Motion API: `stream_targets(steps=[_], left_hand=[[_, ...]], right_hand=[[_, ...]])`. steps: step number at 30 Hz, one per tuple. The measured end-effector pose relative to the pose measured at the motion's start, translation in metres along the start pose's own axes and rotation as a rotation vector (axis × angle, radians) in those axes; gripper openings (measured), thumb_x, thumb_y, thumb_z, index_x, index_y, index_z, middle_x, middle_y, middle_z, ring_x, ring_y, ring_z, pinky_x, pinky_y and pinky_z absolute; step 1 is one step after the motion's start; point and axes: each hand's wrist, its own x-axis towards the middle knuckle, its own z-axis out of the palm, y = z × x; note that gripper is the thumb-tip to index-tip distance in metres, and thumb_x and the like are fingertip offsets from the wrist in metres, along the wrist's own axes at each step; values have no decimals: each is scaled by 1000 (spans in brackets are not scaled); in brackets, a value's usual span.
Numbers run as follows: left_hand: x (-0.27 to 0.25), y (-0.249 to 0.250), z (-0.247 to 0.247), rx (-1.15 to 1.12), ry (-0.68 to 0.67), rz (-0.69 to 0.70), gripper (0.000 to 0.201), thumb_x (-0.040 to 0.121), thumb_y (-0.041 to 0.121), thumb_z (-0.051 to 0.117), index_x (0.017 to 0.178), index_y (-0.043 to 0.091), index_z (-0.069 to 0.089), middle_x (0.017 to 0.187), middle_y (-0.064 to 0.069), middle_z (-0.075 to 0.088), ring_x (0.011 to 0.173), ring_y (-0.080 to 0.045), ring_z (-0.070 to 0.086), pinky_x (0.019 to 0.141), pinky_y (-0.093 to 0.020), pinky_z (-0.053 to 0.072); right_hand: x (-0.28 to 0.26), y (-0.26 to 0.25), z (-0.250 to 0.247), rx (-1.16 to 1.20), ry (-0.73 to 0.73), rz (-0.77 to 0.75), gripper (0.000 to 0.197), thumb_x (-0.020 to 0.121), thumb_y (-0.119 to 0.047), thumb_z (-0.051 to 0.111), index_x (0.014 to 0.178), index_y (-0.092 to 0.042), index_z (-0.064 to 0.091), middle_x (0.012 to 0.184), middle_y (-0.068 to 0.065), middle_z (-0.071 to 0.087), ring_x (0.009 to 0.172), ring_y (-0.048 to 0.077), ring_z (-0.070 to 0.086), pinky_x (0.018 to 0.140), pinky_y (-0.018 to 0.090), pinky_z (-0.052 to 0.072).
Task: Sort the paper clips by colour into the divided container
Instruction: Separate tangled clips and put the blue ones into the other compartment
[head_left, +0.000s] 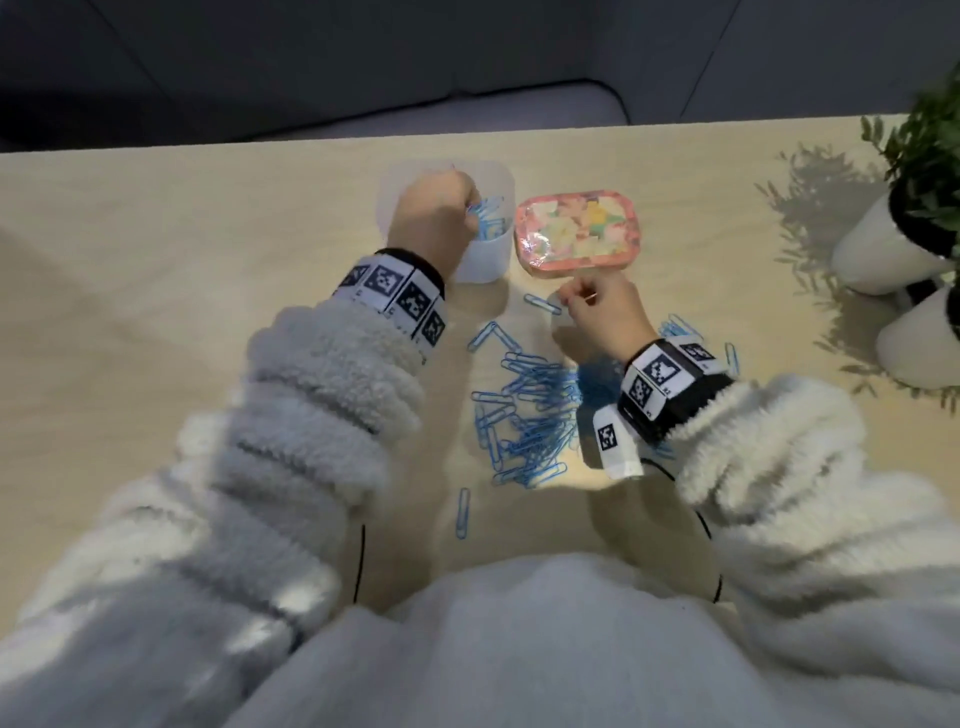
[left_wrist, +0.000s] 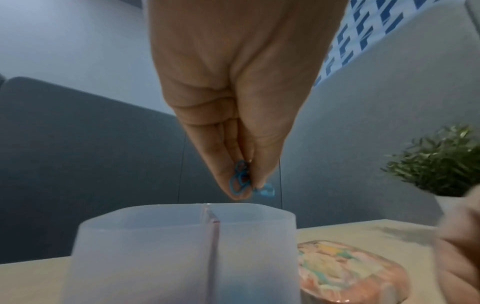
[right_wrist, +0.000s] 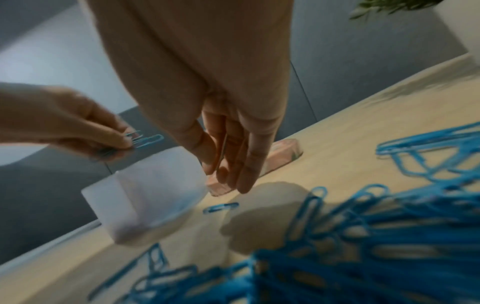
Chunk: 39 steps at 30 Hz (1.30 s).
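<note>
The table (head_left: 156, 249) is pale wood, with a dark sofa (head_left: 260, 62) behind its far edge. All places below are given from the container. Two white pots (head_left: 883, 249) holding a green plant (head_left: 930, 156) stand well to its right, at the table's right edge.

The container (head_left: 480, 257) is a frosted, translucent box near the middle of the far side of the table; the left wrist view shows a wall (left_wrist: 214, 236) dividing it in two. Blue clips (head_left: 127, 221) show inside its right-hand half in the head view. Just right of the container, nearly touching it, lies a pink tin (head_left: 574, 228) with a pastel pattern on its lid.

The pile (head_left: 530, 415) of blue paper clips is spread on the table in front of the container, toward the person, with strays around it: one single clip (head_left: 543, 303) lies just in front of the tin, and another clip (head_left: 462, 512) lies beyond the pile's near edge.

The left hand (head_left: 434, 221) hangs directly above the container, fingers pointing down and pressed together at the tips, pinching a small bunch of blue clips (left_wrist: 240, 179) over the divider's line; I cannot tell which half they hang over.

The right hand (head_left: 597, 312) is low over the table in front of the tin, to the container's front right. Its fingers (right_wrist: 233, 164) point downward, close together, and seem to pinch something thin against the thumb; blur hides what it is.
</note>
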Motion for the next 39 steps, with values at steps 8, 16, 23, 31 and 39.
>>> stream_targets(steps=[8,16,23,31,39], left_hand=[[-25,14,13,8,44,231,30,92,26,51,114,7,59,114,-12,64,107,-30,54,91,-36,40],[-115,-44,79,190,-565,155,137,45,70,73,148,16,-1,157,-6,2,144,-29,2,116,-50,15],[-121,-38,84,156,-407,231,94,62,52,75,137,11,35,143,-9,36,130,-28,31,111,-36,26],[-131,-32,88,1,-320,243,34,77,19,70,107,6,64,118,-12,57,106,-32,50,92,-37,41],[-134,-30,88,-9,-250,239,13,85,7,56,96,3,62,93,-18,62,87,-35,57,73,-44,44]], right_hand=[[2,15,11,-317,-97,-111,23,84,-7,49,99,2,65,103,23,64,99,39,57,84,38,46],[-12,9,32,-677,-233,-326,52,89,-47,48,124,-9,52,128,13,48,116,33,42,95,43,40],[-62,20,39,-748,-367,-476,71,71,-55,65,128,-17,48,123,9,48,111,32,45,90,41,39],[-78,8,47,-625,-361,-486,31,83,-9,56,113,-5,60,109,17,55,105,31,51,80,41,45],[-72,9,46,-666,-342,-566,14,71,6,62,84,-1,63,81,19,62,79,34,62,57,36,48]])
